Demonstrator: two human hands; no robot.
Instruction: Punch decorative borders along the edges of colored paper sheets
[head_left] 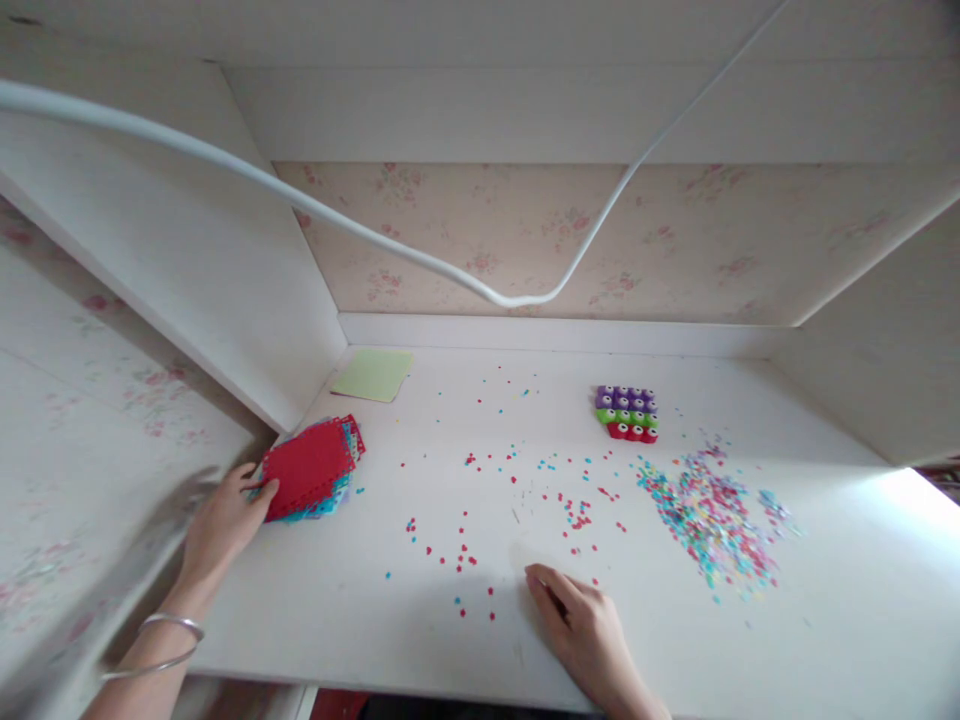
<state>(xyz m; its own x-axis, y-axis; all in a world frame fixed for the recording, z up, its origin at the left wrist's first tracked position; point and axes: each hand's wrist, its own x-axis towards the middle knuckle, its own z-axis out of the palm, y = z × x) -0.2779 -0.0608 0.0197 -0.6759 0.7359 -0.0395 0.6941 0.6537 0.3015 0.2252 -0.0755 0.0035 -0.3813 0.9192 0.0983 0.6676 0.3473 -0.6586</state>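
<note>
My left hand grips the left edge of a stack of cut sheets at the left of the desk, its thumb on the top one. That top sheet is red with a notched edge; blue and other red sheets show beneath it. Lower in the middle, my right hand rests on the desk with its fingers curled in, and nothing shows in them. Small red and blue confetti pieces lie scattered on the white desk between the hands and beyond.
A heap of multicoloured confetti spreads at the right. Behind it stands a block of purple, green and red pieces with eye-like tops. A pale green sheet lies at the back left. A white cable hangs across the view.
</note>
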